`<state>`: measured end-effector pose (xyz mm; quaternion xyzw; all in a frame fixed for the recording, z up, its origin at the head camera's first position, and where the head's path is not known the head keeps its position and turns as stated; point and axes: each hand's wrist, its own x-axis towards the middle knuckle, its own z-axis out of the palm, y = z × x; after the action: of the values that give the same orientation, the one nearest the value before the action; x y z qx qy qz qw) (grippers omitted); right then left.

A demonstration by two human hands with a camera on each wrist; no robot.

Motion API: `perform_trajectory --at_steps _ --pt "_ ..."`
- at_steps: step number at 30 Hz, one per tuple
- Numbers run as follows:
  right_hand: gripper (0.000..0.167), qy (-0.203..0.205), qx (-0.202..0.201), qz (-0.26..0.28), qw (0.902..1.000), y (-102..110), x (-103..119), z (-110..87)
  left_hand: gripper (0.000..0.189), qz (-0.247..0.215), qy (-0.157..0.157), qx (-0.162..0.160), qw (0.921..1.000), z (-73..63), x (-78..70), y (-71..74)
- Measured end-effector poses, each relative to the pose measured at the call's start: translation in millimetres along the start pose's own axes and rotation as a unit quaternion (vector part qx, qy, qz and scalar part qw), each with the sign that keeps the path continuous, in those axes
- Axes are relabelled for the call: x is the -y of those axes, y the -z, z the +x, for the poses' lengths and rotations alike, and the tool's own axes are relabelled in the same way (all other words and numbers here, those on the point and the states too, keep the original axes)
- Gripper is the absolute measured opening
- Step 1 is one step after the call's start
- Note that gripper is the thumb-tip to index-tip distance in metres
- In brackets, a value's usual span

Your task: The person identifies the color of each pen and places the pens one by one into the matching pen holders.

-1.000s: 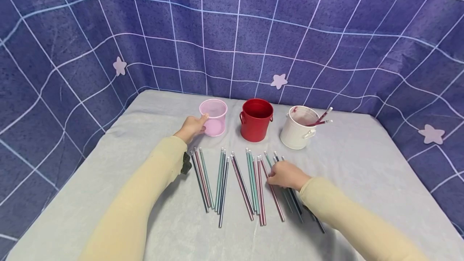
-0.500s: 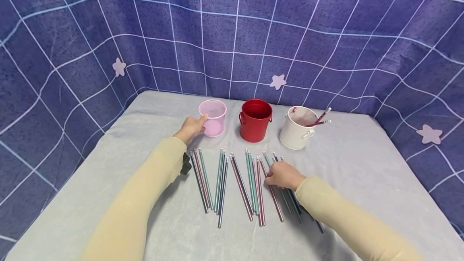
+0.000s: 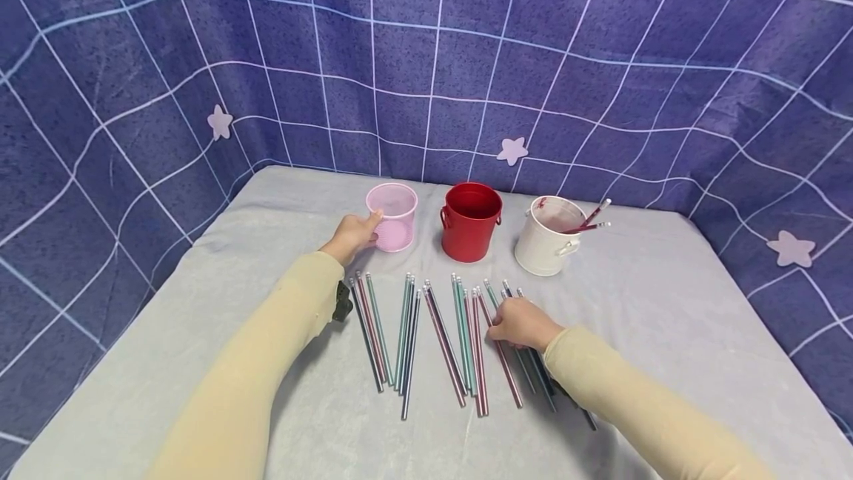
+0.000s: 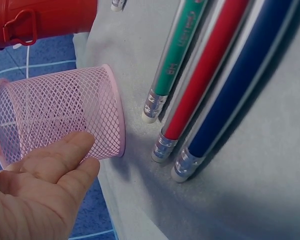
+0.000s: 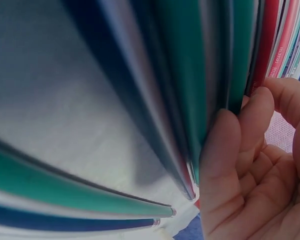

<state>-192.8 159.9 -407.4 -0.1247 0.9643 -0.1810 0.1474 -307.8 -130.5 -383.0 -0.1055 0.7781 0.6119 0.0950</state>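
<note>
My left hand (image 3: 353, 235) holds the side of a pink mesh pencil cup (image 3: 395, 232), thumb near its rim. In the left wrist view the fingers (image 4: 72, 155) lie along the mesh wall. My right hand (image 3: 523, 323) is over the right-hand pencils, thumb and forefinger pinching a red pencil (image 3: 508, 376). Seen from the right wrist, the fingertips meet at that red pencil (image 5: 264, 55), while the other fingers lie against green pencils (image 5: 182, 75). Several green, red and dark blue pencils (image 3: 408, 339) lie in loose groups, eraser ends away from me.
A red bucket (image 3: 469, 232) stands in the middle at the back. Right of it is a white bucket (image 3: 540, 247) with two red pencils (image 3: 589, 227) leaning out. Behind the grey cloth-covered table (image 3: 300, 428) hangs a blue gridded curtain (image 3: 400, 43) with stars.
My right hand has shifted very slightly left over the pencils. My left hand and the pink pencil cup have stayed in place.
</note>
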Motion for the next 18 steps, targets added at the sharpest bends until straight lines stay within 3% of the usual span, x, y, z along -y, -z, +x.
perform_trajectory --at_steps 8,18 --pt "0.027 -0.001 -0.006 0.006 1.0 -0.9 0.8 -2.4 0.06 -0.015 0.003 0.0 0.9999 -0.3 -1.2 -2.3" --pt "0.036 0.065 -0.064 0.022 0.9956 0.4 -4.6 -2.2 0.062 -0.011 0.01 0.006 0.9999 -0.4 -3.2 1.0"
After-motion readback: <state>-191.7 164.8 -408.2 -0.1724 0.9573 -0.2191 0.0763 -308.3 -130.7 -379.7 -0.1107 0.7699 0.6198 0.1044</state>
